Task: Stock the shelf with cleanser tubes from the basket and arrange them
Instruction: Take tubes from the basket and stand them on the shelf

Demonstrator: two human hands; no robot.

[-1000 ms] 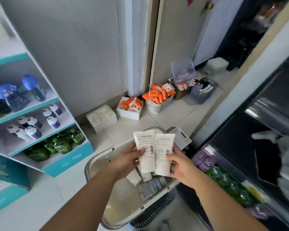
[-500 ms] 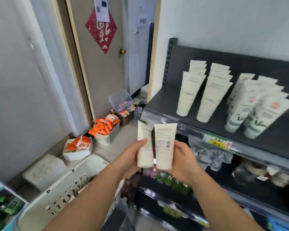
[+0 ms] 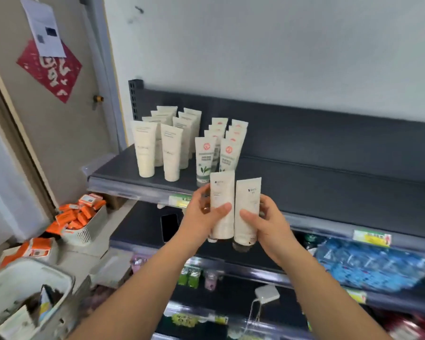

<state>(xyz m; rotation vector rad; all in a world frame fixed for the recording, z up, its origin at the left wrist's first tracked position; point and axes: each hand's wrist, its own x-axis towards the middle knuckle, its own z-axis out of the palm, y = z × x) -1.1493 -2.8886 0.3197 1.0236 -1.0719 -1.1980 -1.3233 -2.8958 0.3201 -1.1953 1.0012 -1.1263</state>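
Head camera, looking forward and down. I see both hands raised side by side in front of the dark shelf (image 3: 329, 192). My left hand (image 3: 201, 217) grips one white cleanser tube (image 3: 222, 187), thumb across its front and fingers curled behind. My right hand (image 3: 268, 222) grips a second white tube (image 3: 248, 200) the same way. The two tubes stand upright, caps down, just beside each other between the hands, their tops overlapping the shelf's front edge. Something pale shows under the left tube; I cannot tell whether it is another cap.

Just beyond the left hand, green-leaf tubes (image 3: 204, 158) stand in rows on the shelf. Farther left of them stand plain cream tubes (image 3: 145, 148). To the right of the hands the shelf surface is bare. The white basket (image 3: 22, 278) sits well below and to the left of the left forearm.

Compared with half a second ago, the hands have risen nearer the shelf edge, and the tubes now show their printed fronts where barcode backs faced me before. The grips are unchanged.
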